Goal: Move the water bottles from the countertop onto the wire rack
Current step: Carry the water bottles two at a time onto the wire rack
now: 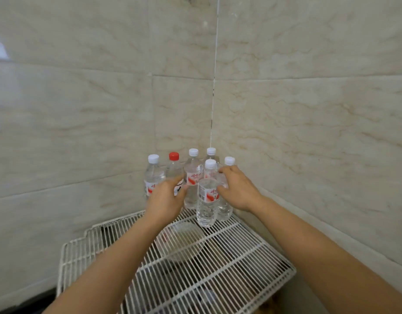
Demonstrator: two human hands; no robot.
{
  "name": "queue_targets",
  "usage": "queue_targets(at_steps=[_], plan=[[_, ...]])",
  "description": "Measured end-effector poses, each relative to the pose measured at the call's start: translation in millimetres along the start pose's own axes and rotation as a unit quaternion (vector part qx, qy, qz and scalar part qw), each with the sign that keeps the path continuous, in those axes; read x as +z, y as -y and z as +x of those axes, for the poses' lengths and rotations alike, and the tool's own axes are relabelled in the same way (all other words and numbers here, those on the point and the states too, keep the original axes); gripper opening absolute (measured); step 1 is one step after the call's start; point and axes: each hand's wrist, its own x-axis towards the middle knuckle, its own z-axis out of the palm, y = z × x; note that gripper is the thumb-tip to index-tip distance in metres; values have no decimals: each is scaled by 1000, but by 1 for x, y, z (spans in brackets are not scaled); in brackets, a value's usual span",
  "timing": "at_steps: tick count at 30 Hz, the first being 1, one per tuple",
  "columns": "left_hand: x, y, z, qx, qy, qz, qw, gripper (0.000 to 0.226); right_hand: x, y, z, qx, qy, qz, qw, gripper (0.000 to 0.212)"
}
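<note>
1. At the tiled corner (212,109), six clear plastic water bottles (207,207) stand upright, clustered on the white wire rack (240,257).
2. Left hand (166,200): fingers curled round the red-capped bottle (174,168).
3. Right hand (239,190): fingers and thumb wrapped round the rightmost white-capped bottle (225,209).

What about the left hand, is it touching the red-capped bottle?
Touching. The head view shows the left hand with its fingers curled round the body of the red-capped bottle, partly covering its label.
</note>
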Motion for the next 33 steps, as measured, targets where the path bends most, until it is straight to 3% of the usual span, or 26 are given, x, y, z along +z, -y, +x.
queue_targets(at_steps=[7, 14, 23, 33], plan=[[-53, 26, -131, -106, -10, 99, 989, 43, 43, 64, -105, -61, 73, 70, 993, 52], [-122, 58, -289, -190, -15, 165, 968, 41, 102, 158, -214, -143, 172, 67, 972, 57], [-258, 105, -470, -357, -89, 237, 899, 44, 165, 323, -328, -279, 236, 39, 930, 55], [-441, 188, -678, -477, -124, 280, 824, 46, 261, 554, -463, -372, 291, 24, 881, 54]])
